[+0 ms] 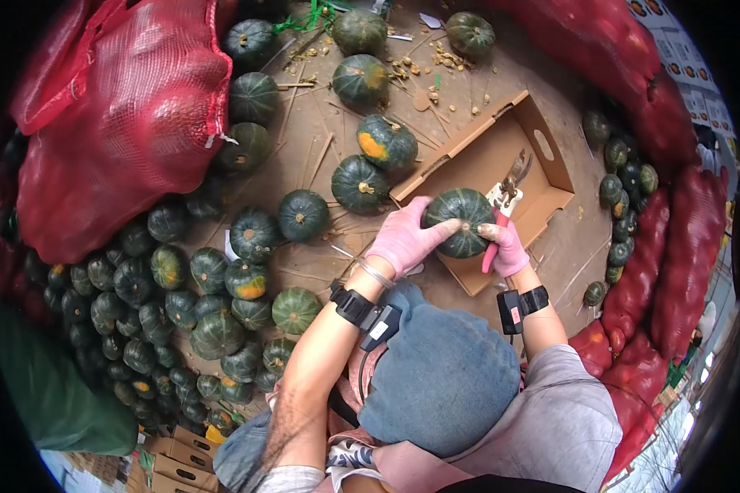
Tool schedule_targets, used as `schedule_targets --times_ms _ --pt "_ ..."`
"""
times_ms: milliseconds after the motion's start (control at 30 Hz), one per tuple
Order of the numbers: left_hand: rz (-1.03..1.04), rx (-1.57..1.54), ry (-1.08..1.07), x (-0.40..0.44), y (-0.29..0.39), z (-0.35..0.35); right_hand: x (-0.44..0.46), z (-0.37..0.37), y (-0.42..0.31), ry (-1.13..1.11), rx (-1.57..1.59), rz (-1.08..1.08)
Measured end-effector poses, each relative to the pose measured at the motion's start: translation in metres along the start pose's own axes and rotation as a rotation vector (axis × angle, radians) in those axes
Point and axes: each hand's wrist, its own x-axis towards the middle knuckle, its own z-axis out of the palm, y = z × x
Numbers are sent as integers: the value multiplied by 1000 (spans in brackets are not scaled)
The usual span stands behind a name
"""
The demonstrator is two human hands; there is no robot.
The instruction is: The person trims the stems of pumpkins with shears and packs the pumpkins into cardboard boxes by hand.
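Observation:
My left hand [404,238], in a pink glove with bare fingertips, is closed around the left side of a dark green pumpkin [459,205]. On its right side my right hand [509,248] rests its thumb against the pumpkin near the stem spot. That same hand grips red-handled pruning shears [502,201], their metal blades apart and pointing away from me. Both pumpkin and shears are held above an open cardboard box [547,193]. Part of the box is hidden beneath the pumpkin and my hands.
Loose pumpkins [304,215] lie on the brown floor [436,111] with stem scraps [448,62]; many more are piled at left. Full red mesh sacks [131,107] stand at left and others [670,255] at right. Folded cartons [185,460] sit at lower left.

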Motion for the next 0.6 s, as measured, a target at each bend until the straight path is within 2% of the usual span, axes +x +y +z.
schedule_targets --times_ms 100,133,200,233,267,300,333,367,400,433,500,600 --pt "-178 -110 64 5 -12 -27 16 -22 13 90 -8 21" --pt "-118 -73 277 5 -11 -36 21 -27 16 122 -45 18" --pt "68 14 699 16 -17 -47 27 -31 18 46 -42 79" --pt "99 135 803 25 -19 -54 30 -31 17 7 -42 109" --pt "40 198 790 34 -21 -59 32 -36 23 37 -171 133" --pt "-15 260 778 41 -15 -64 29 -24 18 167 -324 174" --pt "-173 220 641 51 -9 -69 23 -3 7 295 -478 209" --pt "-322 176 508 61 -1 -73 26 -11 17 374 -754 71" --pt "-356 285 481 69 3 -71 28 -18 27 495 -1043 -45" --pt "-390 308 450 77 5 -69 23 -4 10 532 -909 184" --pt "-414 368 422 88 10 -60 20 3 5 570 -1172 -85" --pt "-349 274 459 88 10 -52 17 19 -12 543 -1450 -264"
